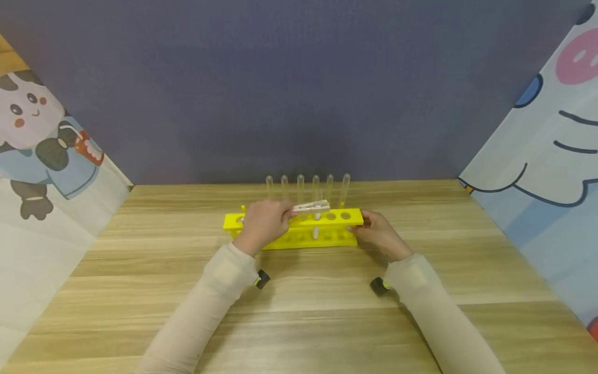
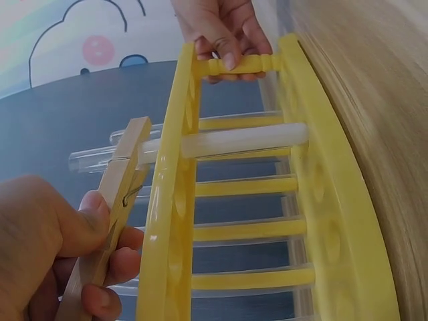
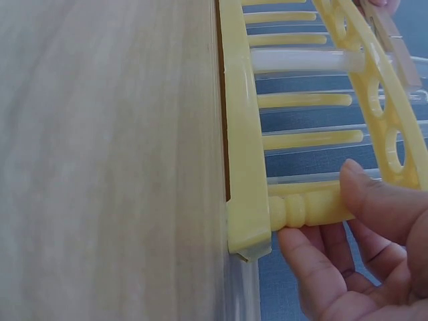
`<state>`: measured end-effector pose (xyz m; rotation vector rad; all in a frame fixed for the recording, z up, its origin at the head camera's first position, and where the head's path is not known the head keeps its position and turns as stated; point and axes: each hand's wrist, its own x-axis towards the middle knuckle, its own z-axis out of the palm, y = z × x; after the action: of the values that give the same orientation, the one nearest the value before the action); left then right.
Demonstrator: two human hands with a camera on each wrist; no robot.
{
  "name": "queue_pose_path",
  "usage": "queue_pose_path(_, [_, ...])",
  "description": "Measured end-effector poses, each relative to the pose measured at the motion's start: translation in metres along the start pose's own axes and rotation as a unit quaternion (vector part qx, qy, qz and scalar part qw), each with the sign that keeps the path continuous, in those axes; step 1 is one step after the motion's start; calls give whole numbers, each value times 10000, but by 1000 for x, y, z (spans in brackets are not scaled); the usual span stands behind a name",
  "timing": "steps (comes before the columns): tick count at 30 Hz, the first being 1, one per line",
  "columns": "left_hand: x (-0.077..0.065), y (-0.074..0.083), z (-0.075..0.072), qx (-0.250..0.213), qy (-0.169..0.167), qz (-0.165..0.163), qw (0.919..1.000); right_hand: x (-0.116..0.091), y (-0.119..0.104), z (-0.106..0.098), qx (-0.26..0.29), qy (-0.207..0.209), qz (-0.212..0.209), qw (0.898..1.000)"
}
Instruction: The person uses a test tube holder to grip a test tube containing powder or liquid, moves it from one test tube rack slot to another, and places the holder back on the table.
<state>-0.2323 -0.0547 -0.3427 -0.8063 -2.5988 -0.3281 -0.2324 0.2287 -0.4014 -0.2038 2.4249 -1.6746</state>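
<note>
My left hand holds a wooden test tube clamp, fingers and thumb wrapped about its handle end. The clamp's tip sits around the upper part of a test tube with white contents. That tube stands upright through a hole of the yellow test tube rack, its bottom at the rack's base. At the rack's right end, my right hand grips the ridged end post between thumb and fingers. In the head view the left hand hides part of the rack's top.
Several clear test tubes stand upside down on yellow pegs along the rack's back. The rack is on a wood-grain table, near a dark blue-grey panel. Cartoon-printed sheets line both sides.
</note>
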Motion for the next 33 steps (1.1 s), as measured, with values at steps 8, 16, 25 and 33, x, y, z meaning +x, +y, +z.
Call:
queue_pose_path(8, [2,0,3,73,43,42,10000,-1,-1,-1,23,-20,-60,10000])
queue_pose_path(16, [2,1,4,26,23,52,10000,-2,-2,0,125,-8,-118,9999])
queue_pose_path(25, [1,0,6,115,72,66,9999,-2,-3,1,138,19,-20,9999])
queue_pose_path(33, [1,0,9,95,-49,97,9999,-1,0,1,25,17,-50,10000])
